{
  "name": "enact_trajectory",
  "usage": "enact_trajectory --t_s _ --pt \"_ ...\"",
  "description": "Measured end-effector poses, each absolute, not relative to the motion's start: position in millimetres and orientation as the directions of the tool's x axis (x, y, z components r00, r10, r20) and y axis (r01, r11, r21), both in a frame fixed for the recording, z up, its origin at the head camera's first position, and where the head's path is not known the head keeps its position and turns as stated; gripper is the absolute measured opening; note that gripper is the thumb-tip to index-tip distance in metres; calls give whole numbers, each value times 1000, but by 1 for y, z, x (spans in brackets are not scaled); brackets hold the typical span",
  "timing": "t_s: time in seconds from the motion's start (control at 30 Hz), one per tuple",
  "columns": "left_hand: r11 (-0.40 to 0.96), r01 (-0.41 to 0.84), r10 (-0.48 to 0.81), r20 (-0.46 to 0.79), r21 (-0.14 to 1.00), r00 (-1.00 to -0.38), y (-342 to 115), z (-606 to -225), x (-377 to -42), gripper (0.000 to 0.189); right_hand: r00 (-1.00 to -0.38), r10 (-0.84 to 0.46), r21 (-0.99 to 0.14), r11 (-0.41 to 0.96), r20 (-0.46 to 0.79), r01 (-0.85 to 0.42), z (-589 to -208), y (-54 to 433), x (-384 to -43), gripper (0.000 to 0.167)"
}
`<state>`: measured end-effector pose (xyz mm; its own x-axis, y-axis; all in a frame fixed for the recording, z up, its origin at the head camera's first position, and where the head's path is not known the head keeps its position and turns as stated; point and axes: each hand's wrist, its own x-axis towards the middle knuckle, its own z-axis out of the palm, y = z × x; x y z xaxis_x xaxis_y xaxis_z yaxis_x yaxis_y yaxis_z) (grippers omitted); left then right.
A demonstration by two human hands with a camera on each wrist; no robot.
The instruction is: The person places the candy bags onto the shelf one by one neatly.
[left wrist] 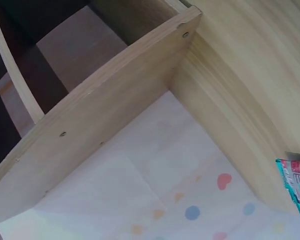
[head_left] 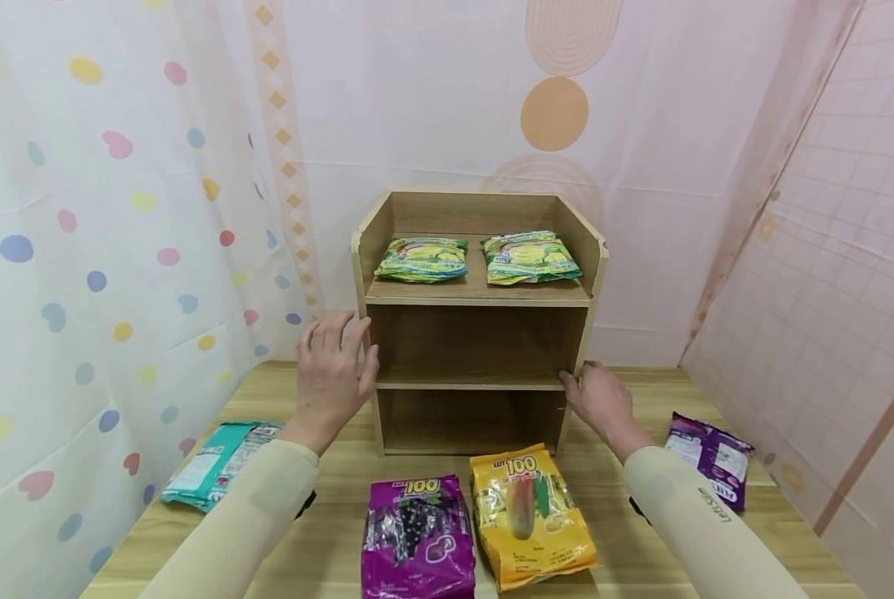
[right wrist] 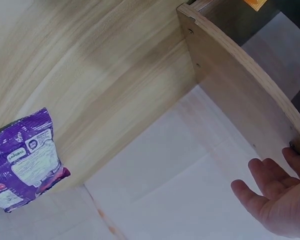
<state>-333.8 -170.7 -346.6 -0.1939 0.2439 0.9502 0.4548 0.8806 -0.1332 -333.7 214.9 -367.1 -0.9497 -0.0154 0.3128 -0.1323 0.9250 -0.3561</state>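
Observation:
A small wooden shelf unit (head_left: 479, 303) stands on the table between both hands. My left hand (head_left: 333, 366) is raised at its left side, fingers spread and slightly bent, with the fingertips right at the side panel's front edge. At the right side panel (right wrist: 245, 80), my right hand (head_left: 600, 403) holds the edge, thumb across the front and fingers along the outside. In the right wrist view its fingers (right wrist: 270, 182) show against the panel's outer face; the thumb is hidden there. Two green-yellow snack bags (head_left: 421, 259) (head_left: 531, 258) lie on the top shelf.
In front of the unit lie a purple grape candy bag (head_left: 419, 537) and a yellow mango candy bag (head_left: 531, 517). A teal bag (head_left: 218, 464) is at the table's left, a dark purple bag (head_left: 709, 457) at its right. Patterned curtains (head_left: 447, 108) hang behind.

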Motion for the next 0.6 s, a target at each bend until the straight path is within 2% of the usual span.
enact_trajectory --t_s 0.43,0.6 --pt "890 447 221 946 -95 -238 -182 -356 -333 35 -933 -60 -311 933 354 -178 -366 217 -335 50" --pt "901 427 212 934 -72 -289 -189 -359 -332 36 -930 -76 -292 938 359 -189 -365 218 -336 49"
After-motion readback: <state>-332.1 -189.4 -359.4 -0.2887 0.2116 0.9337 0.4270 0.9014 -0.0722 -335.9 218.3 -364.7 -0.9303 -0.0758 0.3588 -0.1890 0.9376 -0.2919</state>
